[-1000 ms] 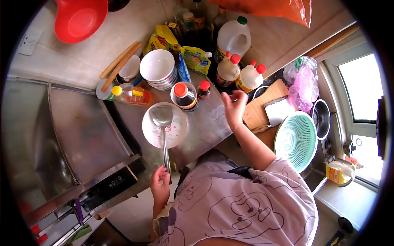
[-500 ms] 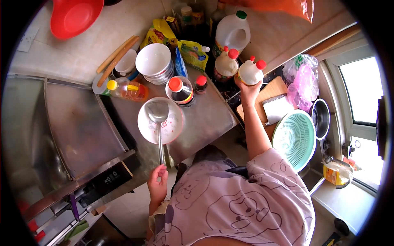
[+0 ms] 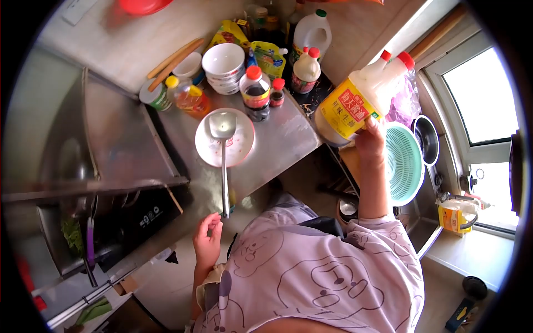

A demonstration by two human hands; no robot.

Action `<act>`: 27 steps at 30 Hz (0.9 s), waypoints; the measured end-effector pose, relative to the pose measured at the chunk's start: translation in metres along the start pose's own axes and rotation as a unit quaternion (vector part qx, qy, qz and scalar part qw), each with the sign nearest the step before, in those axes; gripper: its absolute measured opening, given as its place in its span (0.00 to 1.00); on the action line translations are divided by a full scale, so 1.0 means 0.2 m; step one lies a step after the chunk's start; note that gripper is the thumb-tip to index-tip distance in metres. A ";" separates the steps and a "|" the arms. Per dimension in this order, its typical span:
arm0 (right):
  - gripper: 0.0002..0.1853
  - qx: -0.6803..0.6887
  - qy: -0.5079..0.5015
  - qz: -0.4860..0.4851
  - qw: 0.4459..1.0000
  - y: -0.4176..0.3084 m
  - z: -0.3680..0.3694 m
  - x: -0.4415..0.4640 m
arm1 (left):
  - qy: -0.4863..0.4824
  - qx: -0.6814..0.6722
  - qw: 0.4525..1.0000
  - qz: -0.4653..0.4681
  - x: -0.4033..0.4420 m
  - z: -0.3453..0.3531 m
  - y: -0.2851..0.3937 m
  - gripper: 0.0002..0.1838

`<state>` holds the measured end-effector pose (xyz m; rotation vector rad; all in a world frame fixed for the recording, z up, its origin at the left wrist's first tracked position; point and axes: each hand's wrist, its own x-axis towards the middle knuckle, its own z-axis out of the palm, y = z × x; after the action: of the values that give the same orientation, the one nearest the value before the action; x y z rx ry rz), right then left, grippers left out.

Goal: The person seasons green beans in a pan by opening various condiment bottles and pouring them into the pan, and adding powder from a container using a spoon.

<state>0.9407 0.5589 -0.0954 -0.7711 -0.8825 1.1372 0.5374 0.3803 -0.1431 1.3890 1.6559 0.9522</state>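
Note:
My right hand (image 3: 371, 136) is closed on a large soy sauce jug (image 3: 347, 108) with a yellow label and two red caps, held up and tilted over the right end of the counter. My left hand (image 3: 207, 238) is low, beside the handle end of a metal ladle (image 3: 224, 177). Its fingers are loosely bent with nothing seen in them. The ladle's head lies in a white bowl (image 3: 242, 145) with a pink rim, its handle reaching past the counter edge. Behind the bowl stand a dark sauce bottle (image 3: 255, 97) and a small red-capped bottle (image 3: 277, 94).
White bowls (image 3: 223, 61) are stacked at the back, near an oil bottle (image 3: 189, 100) with a yellow cap. A similar two-capped jug (image 3: 306, 72) stands by a green-capped jug (image 3: 312, 36). A mint colander (image 3: 404, 166) is at right, a stove (image 3: 133, 233) at lower left.
My right hand has lifted the soy sauce jug from the back corner and brought it nearer, so its label faces me. My left hand has shifted slightly away from the ladle handle. The view has turned.

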 end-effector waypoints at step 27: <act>0.56 -0.168 -0.696 0.087 0.693 0.31 1.87 -1.41 | 0.252 0.090 0.911 0.313 -1.14 -1.31 0.09 0.19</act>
<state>0.5322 0.3291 -0.0336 -0.1016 -2.3807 1.7299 0.3362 0.1387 0.0066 1.9851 1.7110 1.6701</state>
